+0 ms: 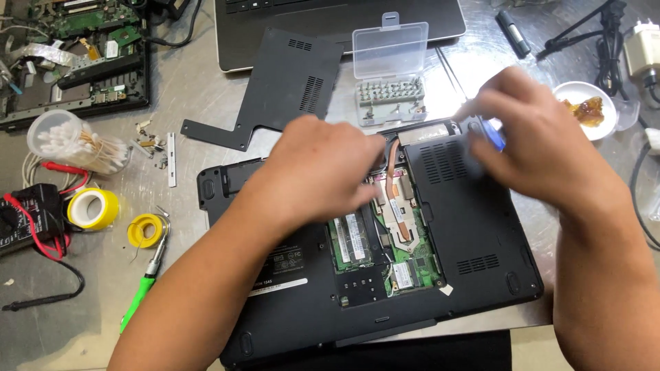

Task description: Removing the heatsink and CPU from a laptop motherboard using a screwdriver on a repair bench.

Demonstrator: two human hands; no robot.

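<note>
A black laptop (474,227) lies upside down in front of me with its bottom panel off, showing memory sticks (352,239), green circuit boards and a copper heat pipe (393,180). My left hand (316,172) rests palm down on the laptop's middle, fingers curled near the open bay; it appears to hold nothing. My right hand (543,141) hovers blurred over the laptop's far right corner, gripping a blue-handled screwdriver (493,134) whose thin shaft points up toward the bit case.
The removed black cover panel (285,86) lies behind, beside an open clear case of screwdriver bits (389,96) and another laptop (337,20). Left: cotton swab jar (72,141), tape rolls (93,208), solder spool, green tool (141,292), multimeter, loose screws, dismantled laptop. Right: white dish (584,106), cables.
</note>
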